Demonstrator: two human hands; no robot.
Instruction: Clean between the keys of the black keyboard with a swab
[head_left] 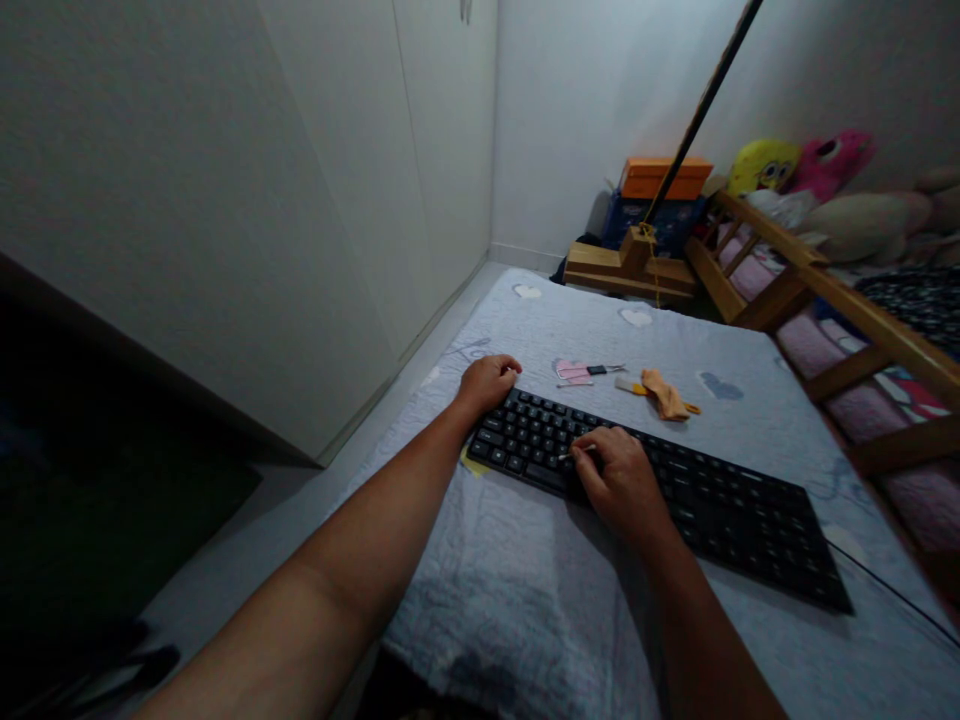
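A black keyboard (720, 510) lies slantwise on a cloth with a heart pattern (480, 560). My left hand (489, 382) is at its far left corner, fingers curled and closed against the edge; part of the grip is hidden. Over the left-hand keys, my right hand (616, 475) pinches a thin white stick, which looks like a cotton swab (565, 457), with its tip down among the keys. Beyond the keyboard lie a metal tool with a black grip (598, 370), another cotton swab (574, 384) and an orange cloth (665, 396) lying over a brush with a yellow-orange handle (636, 387).
A bit of yellow (474, 464) shows under the keyboard's left end. The keyboard cable (892, 588) runs off right. A pale cabinet (360, 200) stands left. At right is a wooden bed rail (832, 270); a wooden stand with a pole (636, 262) stands behind.
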